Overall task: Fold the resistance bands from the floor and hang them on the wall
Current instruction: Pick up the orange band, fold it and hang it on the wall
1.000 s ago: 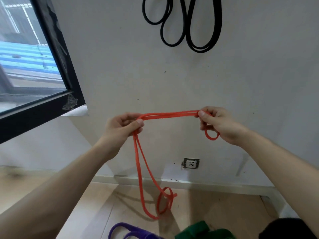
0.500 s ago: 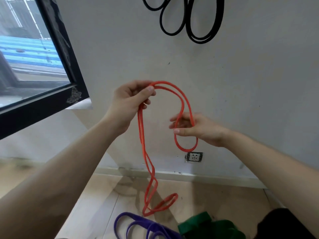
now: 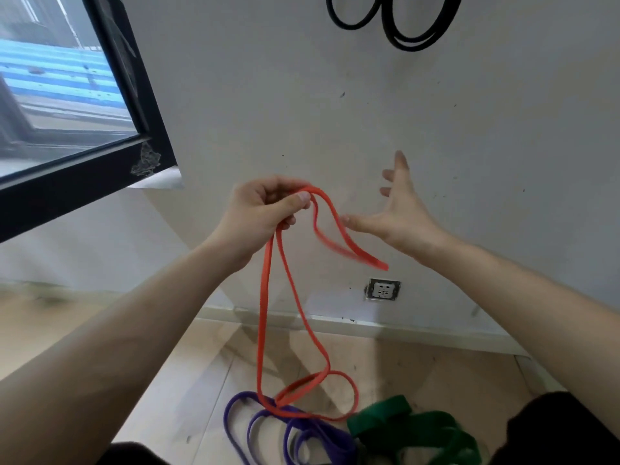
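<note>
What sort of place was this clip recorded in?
Likely a home or small gym workout corner, though I can't be sure: black bands hang on the bare white wall, a purple band and a green band lie on the floor, and the left hand holds a red band.

A black-framed window [image 3: 50, 135] fills the upper left, with a blue striped roof [image 3: 50, 72] outside and a pale sticker [image 3: 146, 161] on its corner. A white socket [image 3: 383, 290] sits just above the skirting board [image 3: 402, 326].
</note>
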Available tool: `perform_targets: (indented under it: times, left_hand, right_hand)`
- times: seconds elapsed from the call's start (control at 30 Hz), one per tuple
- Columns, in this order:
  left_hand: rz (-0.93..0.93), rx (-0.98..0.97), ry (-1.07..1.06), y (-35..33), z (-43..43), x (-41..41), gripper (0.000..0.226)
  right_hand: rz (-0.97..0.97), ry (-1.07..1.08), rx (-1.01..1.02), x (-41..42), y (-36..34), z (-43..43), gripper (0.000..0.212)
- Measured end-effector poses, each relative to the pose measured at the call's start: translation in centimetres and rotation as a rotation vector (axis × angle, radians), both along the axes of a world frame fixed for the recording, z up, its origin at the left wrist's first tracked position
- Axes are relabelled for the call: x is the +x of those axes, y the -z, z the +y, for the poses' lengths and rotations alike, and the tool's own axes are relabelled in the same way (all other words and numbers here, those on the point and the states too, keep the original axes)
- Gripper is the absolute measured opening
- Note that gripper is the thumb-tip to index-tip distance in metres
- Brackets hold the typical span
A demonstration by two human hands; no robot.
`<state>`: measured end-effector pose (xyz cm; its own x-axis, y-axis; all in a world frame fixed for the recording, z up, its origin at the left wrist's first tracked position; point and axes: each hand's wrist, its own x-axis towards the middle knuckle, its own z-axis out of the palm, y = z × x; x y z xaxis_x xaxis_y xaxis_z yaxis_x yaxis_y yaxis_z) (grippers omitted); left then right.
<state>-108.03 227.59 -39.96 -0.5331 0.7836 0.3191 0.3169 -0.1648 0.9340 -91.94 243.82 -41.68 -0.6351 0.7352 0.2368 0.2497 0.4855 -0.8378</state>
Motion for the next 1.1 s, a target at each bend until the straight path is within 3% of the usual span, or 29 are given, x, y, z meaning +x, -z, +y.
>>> perform_targets:
  times: [0.13, 0.3, 0.47, 0.57, 0.8, 1.1]
  left_hand:
    - [0.017, -0.044, 0.025, 0.3, -0.2, -0.1, 0.012]
    - [0.068, -0.073, 0.055, 0.4, -0.5, 0.1, 0.013]
    - [0.058, -0.062, 0.083, 0.4, -0.8, 0.2, 0.015]
    - [0.077, -0.083, 0.107, 0.7, -0.8, 0.2, 0.017]
    - [0.16, -0.174, 0.206, 2.0, -0.6, 0.3, 0.014]
    - [0.069, -0.213, 0.242, 2.8, -0.2, 0.8, 0.011]
  right_hand:
    - [-0.002, -0.171, 0.032, 0.3, -0.6, -1.3, 0.102]
    - [0.076, -0.483, -0.271, 0.0, 0.0, -3.0, 0.039]
    - [0.102, -0.481, -0.311, -0.4, -0.3, -3.3, 0.014]
    - [0.078, -0.454, -0.263, -0.1, -0.8, -3.0, 0.007]
    - [0.153, -0.319, 0.006, 1.2, -3.3, -1.8, 0.01]
    - [0.374, -0.133, 0.015, 2.8, -4.0, 1.4, 0.01]
